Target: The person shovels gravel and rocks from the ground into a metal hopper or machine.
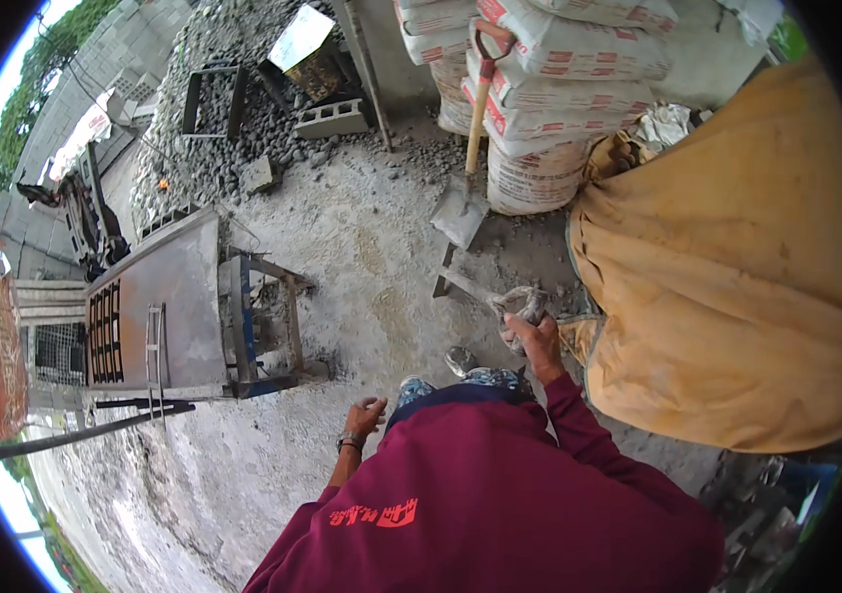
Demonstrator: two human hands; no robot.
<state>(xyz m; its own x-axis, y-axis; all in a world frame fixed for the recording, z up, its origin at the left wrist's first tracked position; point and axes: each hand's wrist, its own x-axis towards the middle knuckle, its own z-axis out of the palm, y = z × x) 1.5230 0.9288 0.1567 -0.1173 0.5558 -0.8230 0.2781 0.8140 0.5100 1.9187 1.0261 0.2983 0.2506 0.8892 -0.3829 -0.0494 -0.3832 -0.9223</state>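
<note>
My right hand [538, 346] is closed round the grey, crusted D-shaped grip of a shovel [475, 287]. Its pale shaft points away to the upper left, and its dark metal end shows only as a narrow strip near the ground. My left hand [366, 417] hangs at my left side with loosely bent fingers apart and nothing in it. Just beyond the held tool, a second shovel [480, 124] with a wooden shaft and red grip leans on stacked white sacks [549, 119], its blade [459, 215] on the ground.
A metal-topped work table [179, 296] with black grid-like frames [105, 333] stands at left. At right hangs a large tan tarp cover [727, 267]. Gravel [273, 148], a hollow concrete block [332, 120] and a leaning pole [370, 74] lie farther off; the concrete ground [372, 267] is rough.
</note>
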